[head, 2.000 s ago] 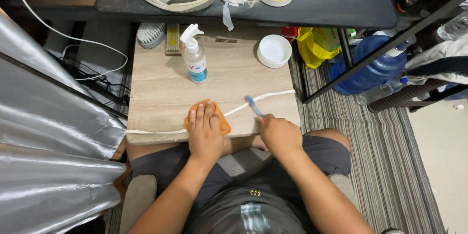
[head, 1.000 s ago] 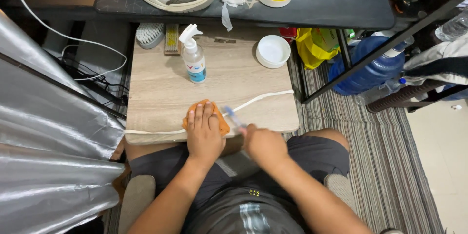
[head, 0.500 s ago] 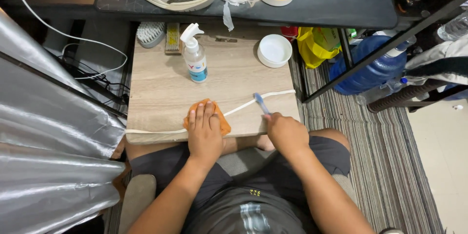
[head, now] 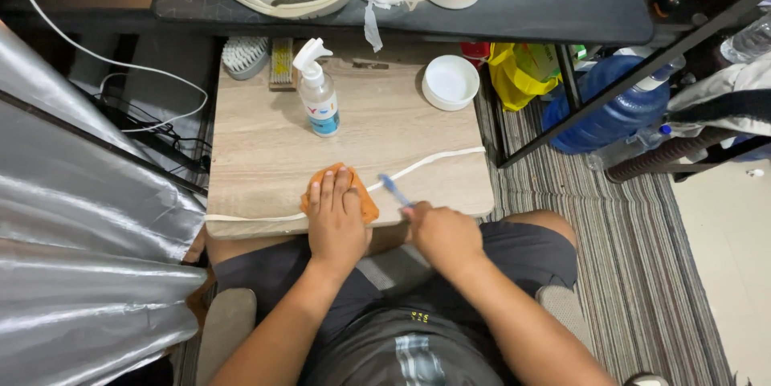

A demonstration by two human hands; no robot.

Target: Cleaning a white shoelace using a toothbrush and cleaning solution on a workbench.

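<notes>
While your left hand [head: 337, 221] lies flat, fingers spread, pressing the orange cloth [head: 363, 200] onto the near edge of the small wooden table [head: 265, 153], your right hand [head: 443, 233] is closed around the handle of a small blue brush [head: 394, 189], its head angled up toward the white shoelace [head: 434, 159]. That lace runs across the tabletop from the far right edge down under the cloth and out to the left edge. You look to be in the scrubbing step — cloth pinning the lace, brush working the stretch just right of it. Moving on, to my eye, calls for firm pressure from the flat hand so the lace doesn't slide, and short strokes along its length, not across. A spray bottle [head: 318, 93] stands upright farther back, well apart from both hands; a white round tub [head: 450, 81] sits at the far right corner.
</notes>
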